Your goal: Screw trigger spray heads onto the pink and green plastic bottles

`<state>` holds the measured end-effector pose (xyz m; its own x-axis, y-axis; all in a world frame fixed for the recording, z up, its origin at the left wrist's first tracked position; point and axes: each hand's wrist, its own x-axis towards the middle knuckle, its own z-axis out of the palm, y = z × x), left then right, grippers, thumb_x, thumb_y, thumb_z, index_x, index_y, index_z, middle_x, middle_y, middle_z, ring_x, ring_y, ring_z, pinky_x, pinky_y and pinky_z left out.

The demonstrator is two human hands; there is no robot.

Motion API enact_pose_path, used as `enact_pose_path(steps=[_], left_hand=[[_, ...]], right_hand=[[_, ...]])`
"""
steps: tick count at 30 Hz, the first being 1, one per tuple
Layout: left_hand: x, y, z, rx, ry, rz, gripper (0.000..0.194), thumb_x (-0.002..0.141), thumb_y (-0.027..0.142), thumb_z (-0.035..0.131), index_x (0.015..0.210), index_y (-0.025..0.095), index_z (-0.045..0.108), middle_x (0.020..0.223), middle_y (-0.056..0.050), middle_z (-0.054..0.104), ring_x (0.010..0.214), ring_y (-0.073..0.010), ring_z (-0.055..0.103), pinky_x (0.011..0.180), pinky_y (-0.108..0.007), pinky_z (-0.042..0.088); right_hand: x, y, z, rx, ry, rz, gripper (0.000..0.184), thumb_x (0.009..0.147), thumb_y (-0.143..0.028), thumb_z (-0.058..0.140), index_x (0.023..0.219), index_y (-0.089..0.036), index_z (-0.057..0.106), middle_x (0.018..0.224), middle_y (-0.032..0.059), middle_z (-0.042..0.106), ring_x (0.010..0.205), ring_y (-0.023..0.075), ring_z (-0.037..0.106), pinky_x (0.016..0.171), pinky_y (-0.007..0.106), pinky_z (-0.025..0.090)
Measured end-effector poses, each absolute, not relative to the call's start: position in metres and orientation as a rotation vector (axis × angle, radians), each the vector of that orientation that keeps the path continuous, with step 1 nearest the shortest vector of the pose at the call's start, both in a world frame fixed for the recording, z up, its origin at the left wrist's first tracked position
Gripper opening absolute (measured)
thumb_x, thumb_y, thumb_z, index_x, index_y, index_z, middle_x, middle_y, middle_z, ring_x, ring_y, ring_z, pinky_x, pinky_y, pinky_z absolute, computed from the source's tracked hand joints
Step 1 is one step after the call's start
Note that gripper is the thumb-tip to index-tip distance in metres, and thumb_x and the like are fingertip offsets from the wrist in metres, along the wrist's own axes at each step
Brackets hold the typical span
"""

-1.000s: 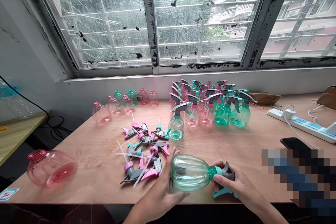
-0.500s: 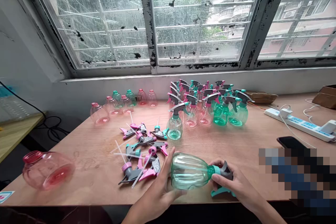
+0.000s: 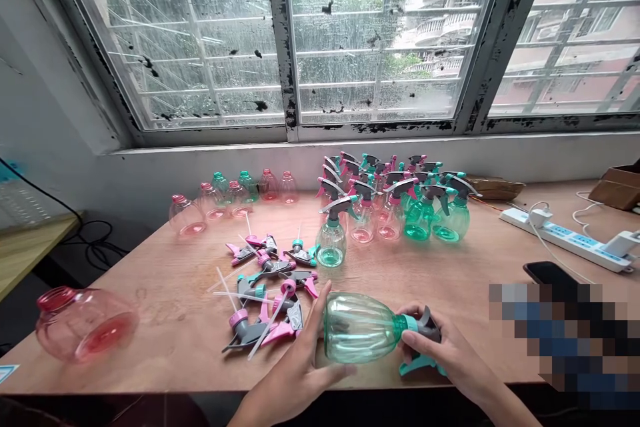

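A green plastic spray bottle (image 3: 360, 328) is clamped between the hands, held horizontally: left hand (image 3: 295, 373) on its body, right hand (image 3: 447, 347) on the grey-and-teal trigger head (image 3: 427, 328). Loose trigger sprayers (image 3: 265, 307) are laid at its 9 o'clock on the table (image 3: 150, 280).

A plywood table (image 3: 165, 293) holds spray bottles (image 3: 419, 221) and loose trigger heads (image 3: 249, 332).

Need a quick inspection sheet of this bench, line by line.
Surface: plywood tabletop, some faint marks.
Job's things: teal spray bottle held on its side, trigger head at its neck; loose pink-and-grey trigger heads beside it; capped bottles standing behind; uncapped pink bottle standing, another lying at left.
Clutter: black phone, cardboard box.
Hands: left hand cups the bottle; right hand wraps the head.
Cables: white cable at a power strip; black cables below left.
Surroundings: stained, barred window; pixelated patch at right.
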<state>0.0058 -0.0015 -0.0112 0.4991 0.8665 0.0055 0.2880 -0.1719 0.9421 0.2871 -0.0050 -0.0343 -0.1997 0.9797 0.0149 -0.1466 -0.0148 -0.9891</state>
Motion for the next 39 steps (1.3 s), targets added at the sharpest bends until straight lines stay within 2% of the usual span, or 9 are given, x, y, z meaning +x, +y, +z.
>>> enact_pose_path(steps=[4, 8, 11, 16, 21, 25, 28, 35, 39], left_hand=[[0.0069, -0.0037, -0.0103, 1.753, 0.989, 0.715, 0.099, 0.093, 0.034, 0.068, 0.161, 0.035, -0.004, 0.17, 0.002, -0.014, 0.157, -0.0303, -0.007, 0.127, -0.049, 0.001], [0.0077, -0.0052, -0.0079, 1.738, 1.019, 0.678, 0.113, 0.085, 0.033, 0.076, 0.161, 0.029, -0.008, 0.171, -0.001, -0.011, 0.156, -0.0287, -0.014, 0.127, -0.046, 0.0], [0.008, -0.0053, -0.0062, 1.699, 1.024, 0.667, 0.11, 0.086, 0.038, 0.074, 0.161, 0.026, -0.005, 0.171, -0.002, -0.01, 0.156, -0.0284, -0.013, 0.127, -0.046, -0.001], [0.0085, -0.0037, -0.0055, 1.715, 1.011, 0.68, 0.105, 0.087, 0.03, 0.074, 0.161, 0.03, 0.0, 0.171, 0.0, -0.008, 0.157, -0.0262, -0.011, 0.128, -0.045, 0.001], [0.0085, -0.0022, -0.0076, 1.749, 0.995, 0.679, 0.109, 0.087, 0.021, 0.072, 0.16, 0.033, -0.009, 0.171, 0.001, -0.005, 0.157, -0.025, -0.009, 0.128, -0.043, 0.002], [0.0083, -0.0035, -0.0058, 1.7, 1.029, 0.653, 0.116, 0.082, 0.029, 0.078, 0.161, 0.025, -0.007, 0.17, -0.003, -0.013, 0.157, -0.027, -0.01, 0.128, -0.044, -0.001], [0.0075, -0.004, -0.0051, 1.653, 1.039, 0.629, 0.112, 0.084, 0.038, 0.076, 0.161, 0.019, -0.003, 0.171, -0.006, -0.008, 0.157, -0.0276, -0.008, 0.128, -0.044, 0.0], [0.0066, -0.0032, -0.0086, 1.77, 1.003, 0.675, 0.105, 0.089, 0.03, 0.072, 0.161, 0.031, -0.005, 0.171, 0.001, -0.009, 0.157, -0.0282, -0.008, 0.128, -0.045, 0.003], [0.0064, -0.0031, -0.0096, 1.83, 0.98, 0.674, 0.101, 0.094, 0.026, 0.064, 0.16, 0.031, -0.012, 0.171, 0.001, -0.01, 0.156, -0.0273, -0.012, 0.128, -0.045, 0.002]], right_hand=[[0.2852, -0.0059, -0.0321, -1.005, -1.234, 1.414, 0.036, 0.079, -0.045, 0.082, 0.097, -0.017, 0.067, 0.065, 0.0002, 0.073, 0.06, 0.0195, 0.068, 0.061, 0.034, 0.055], [0.2851, -0.0074, -0.0305, -1.028, -1.261, 1.407, 0.038, 0.078, -0.045, 0.083, 0.097, -0.017, 0.068, 0.063, -0.0007, 0.071, 0.06, 0.0203, 0.067, 0.062, 0.035, 0.054], [0.2856, -0.0075, -0.0303, -1.018, -1.264, 1.414, 0.037, 0.079, -0.043, 0.083, 0.098, -0.016, 0.068, 0.063, -0.0014, 0.07, 0.06, 0.0191, 0.066, 0.063, 0.033, 0.053], [0.2857, -0.006, -0.0293, -1.016, -1.222, 1.418, 0.038, 0.078, -0.046, 0.083, 0.097, -0.016, 0.068, 0.063, -0.001, 0.072, 0.059, 0.0189, 0.067, 0.061, 0.033, 0.054], [0.2862, -0.0048, -0.0293, -1.001, -1.164, 1.438, 0.04, 0.077, -0.048, 0.083, 0.095, -0.016, 0.067, 0.066, 0.0006, 0.073, 0.058, 0.0193, 0.067, 0.06, 0.033, 0.053], [0.2869, -0.0061, -0.0312, -1.016, -1.209, 1.423, 0.039, 0.077, -0.047, 0.083, 0.096, -0.017, 0.067, 0.064, -0.0002, 0.072, 0.059, 0.0198, 0.067, 0.06, 0.034, 0.053], [0.2873, -0.0073, -0.0328, -1.023, -1.251, 1.403, 0.039, 0.077, -0.046, 0.083, 0.098, -0.016, 0.067, 0.062, -0.0011, 0.07, 0.059, 0.0195, 0.066, 0.061, 0.034, 0.053], [0.286, -0.0049, -0.0339, -1.043, -1.221, 1.368, 0.04, 0.076, -0.049, 0.082, 0.095, -0.017, 0.066, 0.063, -0.0002, 0.07, 0.059, 0.0209, 0.067, 0.061, 0.036, 0.053], [0.2862, -0.0051, -0.0328, -1.031, -1.235, 1.384, 0.039, 0.078, -0.046, 0.082, 0.097, -0.017, 0.066, 0.064, -0.0003, 0.071, 0.06, 0.0202, 0.066, 0.062, 0.034, 0.053]])
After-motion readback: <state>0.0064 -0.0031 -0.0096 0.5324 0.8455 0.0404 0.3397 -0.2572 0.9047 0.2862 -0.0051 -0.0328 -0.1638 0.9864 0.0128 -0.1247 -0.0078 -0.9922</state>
